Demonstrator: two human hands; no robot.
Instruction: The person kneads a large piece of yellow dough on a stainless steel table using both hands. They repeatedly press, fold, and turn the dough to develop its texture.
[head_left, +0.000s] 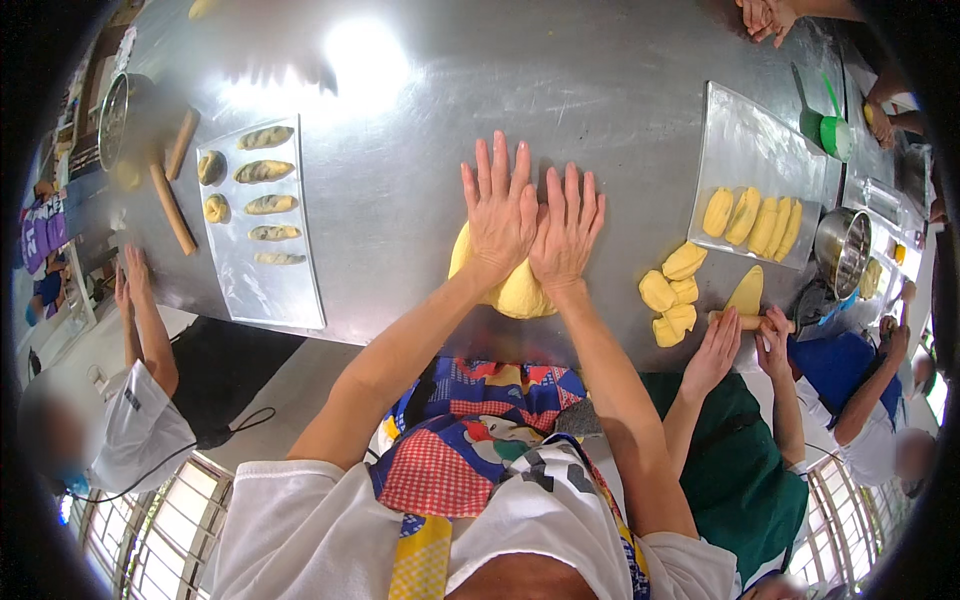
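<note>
A large lump of yellow dough (517, 296) lies on the metal table (405, 195) right in front of me. My left hand (499, 206) presses on its far left side, palm down, with the fingers stretched out beyond the dough. Beside it, my right hand (566, 225) rests on the far right part in the same way, fingers spread a little. The two hands touch or overlap near the left thumb. Neither one grasps anything, and they hide much of the dough's far side.
At left lies a tray (259, 304) of shaped, dark-streaked dough pieces, near two wooden rolling pins (172, 210). To the right are dough pieces (658, 291), a tray (750, 135) of dough rolls and a metal bowl (842, 251). A co-worker's hands (720, 349) roll dough close by.
</note>
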